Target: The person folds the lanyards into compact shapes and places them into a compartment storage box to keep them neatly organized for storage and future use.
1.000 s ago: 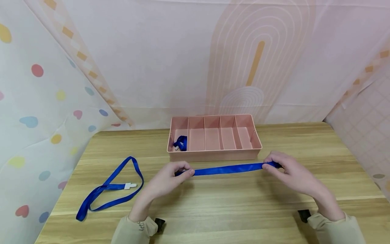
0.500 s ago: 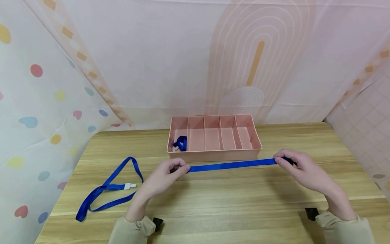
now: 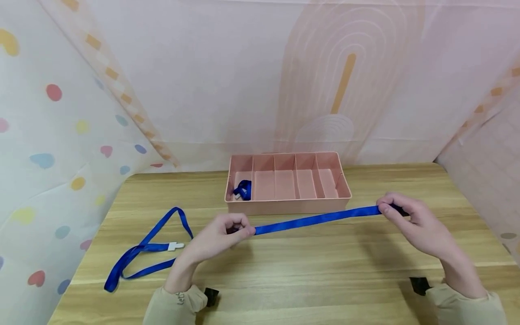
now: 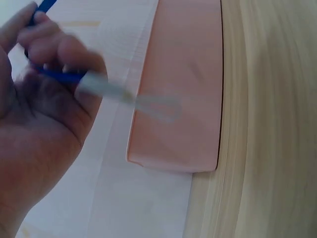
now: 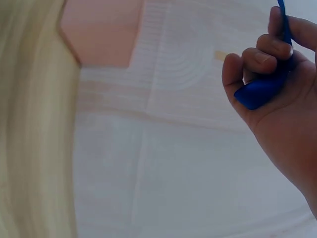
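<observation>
- The held blue strap (image 3: 317, 221) is running between both hands above the counter (image 3: 308, 275), passing in front of the pink box (image 3: 288, 207).
- The left hand (image 3: 223, 237) is pinching one end between thumb and finger; its remaining fingers are curling over the strap, and a blurred white clip (image 4: 114, 89) is projecting past the little-finger side.
- The right hand (image 3: 418, 225) is pinching the opposite end; its fingers are curling round a folded blue portion, which is protruding below the little finger.
- Compared with one second earlier, the right hand is sitting farther toward the counter's right edge and slightly closer to its back edge. The exposed strap is measuring longer and sloping more steeply, with its right end higher.
- The box is keeping its place near the counter's back edge. A coiled blue lanyard (image 3: 245, 189) is remaining in its leftmost compartment.
- A second lanyard (image 3: 156, 247) is lying near the counter's left edge, its white fitting (image 3: 175, 246) pointing toward the left wrist; the left forearm is covering part of its loop.
- The left sleeve (image 3: 174, 309) is showing dark lettering at the cuff, reading "Let"; folds are obscuring any further characters.
</observation>
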A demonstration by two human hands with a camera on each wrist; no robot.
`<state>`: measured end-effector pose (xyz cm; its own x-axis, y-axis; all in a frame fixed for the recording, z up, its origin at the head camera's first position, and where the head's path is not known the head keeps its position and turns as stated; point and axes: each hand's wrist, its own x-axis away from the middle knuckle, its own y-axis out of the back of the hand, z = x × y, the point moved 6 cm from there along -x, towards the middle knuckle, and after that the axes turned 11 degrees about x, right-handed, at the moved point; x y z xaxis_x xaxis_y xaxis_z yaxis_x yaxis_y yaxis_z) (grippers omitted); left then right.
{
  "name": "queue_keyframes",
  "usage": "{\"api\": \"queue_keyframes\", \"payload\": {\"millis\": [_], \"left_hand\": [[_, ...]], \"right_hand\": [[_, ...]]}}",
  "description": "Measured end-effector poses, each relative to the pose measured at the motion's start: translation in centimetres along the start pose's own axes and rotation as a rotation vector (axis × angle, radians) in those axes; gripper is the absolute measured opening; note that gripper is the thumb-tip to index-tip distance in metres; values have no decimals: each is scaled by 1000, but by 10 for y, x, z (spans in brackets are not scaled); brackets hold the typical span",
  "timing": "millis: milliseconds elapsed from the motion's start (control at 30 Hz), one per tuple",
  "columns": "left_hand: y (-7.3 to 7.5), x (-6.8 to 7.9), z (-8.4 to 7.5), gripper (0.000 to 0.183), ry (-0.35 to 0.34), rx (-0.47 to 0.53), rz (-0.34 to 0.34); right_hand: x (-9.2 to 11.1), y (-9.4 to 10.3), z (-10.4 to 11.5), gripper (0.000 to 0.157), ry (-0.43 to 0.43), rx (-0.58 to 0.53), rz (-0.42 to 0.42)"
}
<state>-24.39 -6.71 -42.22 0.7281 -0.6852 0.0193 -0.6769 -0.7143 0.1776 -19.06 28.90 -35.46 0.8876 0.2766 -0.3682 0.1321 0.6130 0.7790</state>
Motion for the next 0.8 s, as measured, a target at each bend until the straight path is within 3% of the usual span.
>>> {"api": "queue_keyframes", "payload": {"millis": [100, 233, 367, 467, 567, 633, 700, 800], "left_hand": [[-6, 0, -1, 19, 6, 52, 77], [-9, 1, -1, 25, 44, 71, 108], [-13, 2, -5, 22, -37, 93, 172], [-21, 2, -11, 24, -107, 207, 251], [-29, 1, -18, 34, -110, 340, 296], [-33, 0, -23, 41, -109, 359, 289], [-36, -1, -26, 45, -75, 359, 247], [-39, -3, -32, 43, -76, 325, 181]], "right_hand": [[-1, 9, 10, 27, 69, -69, -43], [-15, 23, 26, 29, 205, -157, -106], [-35, 35, 47, 29, 314, -138, -126], [-46, 43, 63, 31, 341, -94, -104], [-56, 48, 75, 32, 358, -59, -77], [-61, 51, 81, 32, 368, -40, -69], [-64, 54, 87, 31, 392, -55, -68], [-67, 58, 93, 27, 418, -78, -66]]}}
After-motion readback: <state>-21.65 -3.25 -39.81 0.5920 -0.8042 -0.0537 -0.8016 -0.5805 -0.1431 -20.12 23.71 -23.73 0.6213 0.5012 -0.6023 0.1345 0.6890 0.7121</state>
